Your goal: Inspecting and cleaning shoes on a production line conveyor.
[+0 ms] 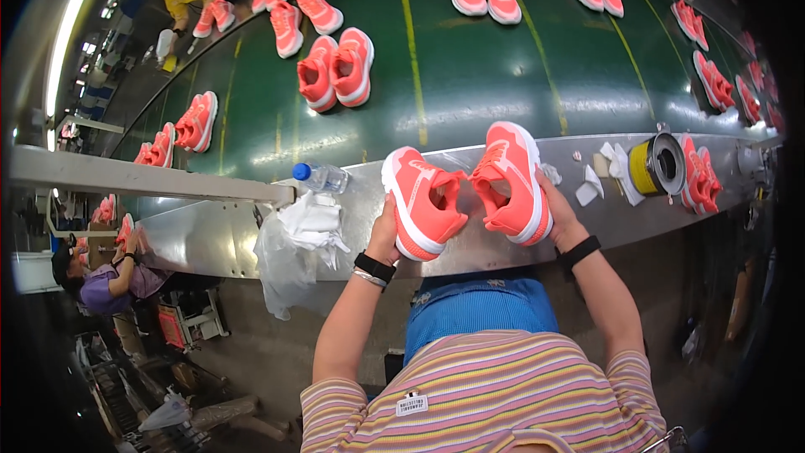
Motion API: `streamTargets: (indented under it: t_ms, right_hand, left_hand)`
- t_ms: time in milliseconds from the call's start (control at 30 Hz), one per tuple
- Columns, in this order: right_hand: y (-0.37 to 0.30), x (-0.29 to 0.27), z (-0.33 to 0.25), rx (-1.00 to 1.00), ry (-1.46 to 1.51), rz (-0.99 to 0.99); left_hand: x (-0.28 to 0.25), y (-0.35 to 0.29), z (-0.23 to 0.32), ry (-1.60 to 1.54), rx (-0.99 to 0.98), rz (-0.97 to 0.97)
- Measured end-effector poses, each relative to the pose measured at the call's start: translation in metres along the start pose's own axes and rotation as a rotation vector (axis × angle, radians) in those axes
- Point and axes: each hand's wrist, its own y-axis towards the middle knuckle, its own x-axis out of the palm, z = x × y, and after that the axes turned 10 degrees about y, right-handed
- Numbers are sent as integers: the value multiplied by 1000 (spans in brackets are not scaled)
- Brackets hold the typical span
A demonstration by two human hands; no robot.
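A coral sneaker [411, 193] with a white sole is gripped at its outer side by my left hand [385, 231]. Its mate, another coral sneaker [513, 172], is in my right hand [560, 214], held the same way. Both shoes are tilted, toes away from me and heels angled toward each other, above the metal ledge [470, 264]. Their openings face up and appear unlaced inside the collar, too small to tell for sure. Most of my fingers are hidden behind the soles.
Beyond the ledge runs a green conveyor belt [457, 67] carrying several pairs of coral sneakers [350, 67]. A blue-capped bottle [323, 177] and white cloths [310, 222] lie left; a yellow-and-black can [657, 165] stands right. A metal bar [151, 176] crosses left. Other people work at left.
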Motion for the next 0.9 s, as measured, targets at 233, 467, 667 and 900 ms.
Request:
streamTargets:
  t_ms: [233, 467, 667, 900]
  right_hand:
    - [12, 39, 32, 25, 280, 41]
    - [7, 66, 46, 94, 485, -53]
    - [5, 64, 53, 65, 491, -107]
    - [9, 55, 67, 62, 550, -250]
  left_hand:
    - [13, 10, 12, -353, -60, -210]
    - [15, 10, 13, -491, -81, -378]
    - [21, 3, 16, -451, -9, -377]
    - [33, -6, 11, -362, 101, -262]
